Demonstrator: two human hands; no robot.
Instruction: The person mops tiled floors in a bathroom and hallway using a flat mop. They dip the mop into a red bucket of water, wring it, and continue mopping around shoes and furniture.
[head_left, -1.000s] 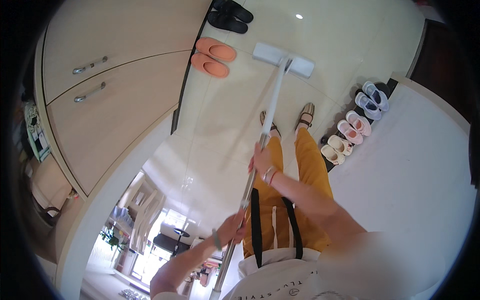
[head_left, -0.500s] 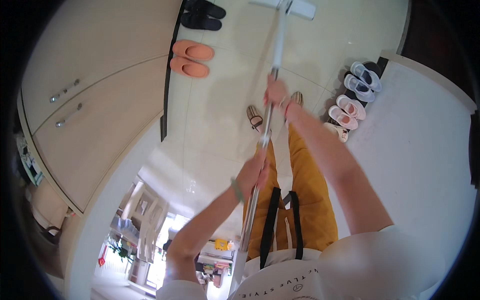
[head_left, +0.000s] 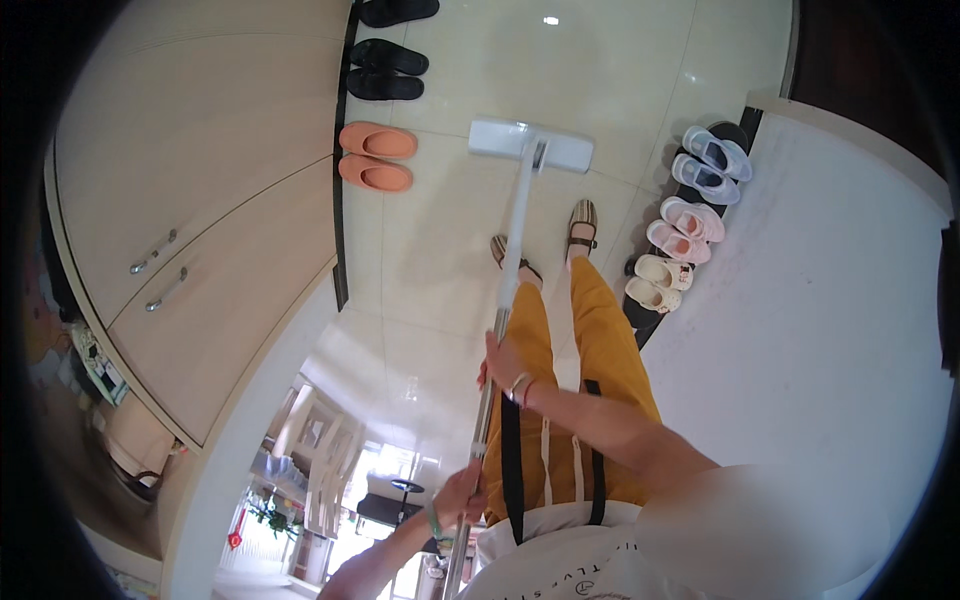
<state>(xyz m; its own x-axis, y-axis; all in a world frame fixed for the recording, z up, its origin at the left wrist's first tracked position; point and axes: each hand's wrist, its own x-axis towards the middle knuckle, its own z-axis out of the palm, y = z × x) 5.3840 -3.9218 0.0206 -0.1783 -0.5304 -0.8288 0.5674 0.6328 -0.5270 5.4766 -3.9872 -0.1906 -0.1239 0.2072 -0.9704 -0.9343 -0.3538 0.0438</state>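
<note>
Both my hands grip the long silver-and-white handle of a flat mop point(head_left: 513, 225). My left hand point(head_left: 460, 494), with a green bangle at its wrist, is closed round the lower metal pole. Higher up, my right hand point(head_left: 502, 362) wraps the pole just below where it turns white. The wide white mop head point(head_left: 531, 145) rests on the pale tiled floor point(head_left: 440, 230), a little beyond my feet. My striped shoes point(head_left: 582, 225) stand on the tiles on either side of the handle.
Along the left cabinet point(head_left: 215, 130) lie orange slippers point(head_left: 377, 172) and black slippers point(head_left: 387, 84). On the right, white shoes point(head_left: 712, 165), pink shoes point(head_left: 686, 230) and cream clogs point(head_left: 659, 283) line a white wall point(head_left: 800, 300). A dark door point(head_left: 855, 100) stands at the far right.
The mop head has been pulled back toward my feet from the far edge of view. Both hands have come closer to my body along with the handle. My feet have shifted.
</note>
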